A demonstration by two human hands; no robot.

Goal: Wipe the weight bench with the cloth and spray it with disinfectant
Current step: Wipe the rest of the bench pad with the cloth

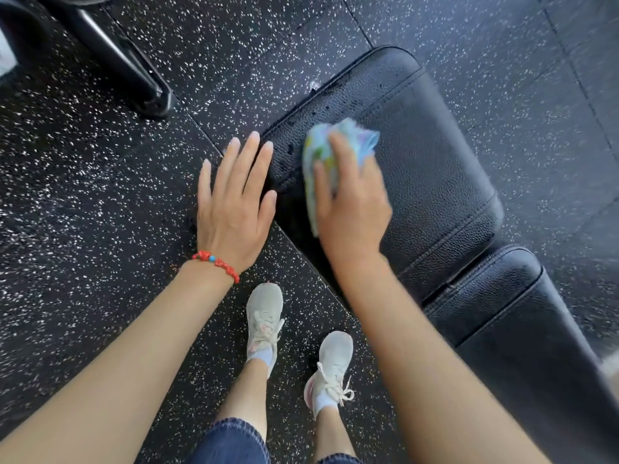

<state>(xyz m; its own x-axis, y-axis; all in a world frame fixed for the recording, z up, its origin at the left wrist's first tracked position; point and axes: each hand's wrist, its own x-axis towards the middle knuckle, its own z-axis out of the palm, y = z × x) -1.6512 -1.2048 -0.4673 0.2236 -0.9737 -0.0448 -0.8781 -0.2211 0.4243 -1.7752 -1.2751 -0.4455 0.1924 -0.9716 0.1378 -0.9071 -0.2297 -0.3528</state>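
Black rubber floor [100, 169] flecked with white fills most of the view, cut by thin tile seams. At ten o'clock a black metal frame leg [127, 61] slants down to a foot resting on the floor. Near six o'clock stand two pale laced sneakers, the left sneaker [264, 319] slightly ahead of the right sneaker [331, 366], with light socks above them. Dark denim hems [231, 440] show at the bottom edge. A red beaded bracelet [217, 262] with one blue bead sits around eight o'clock of centre.

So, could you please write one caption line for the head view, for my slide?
Right hand presses a colourful cloth on the black weight bench; open left hand rests at its edge.
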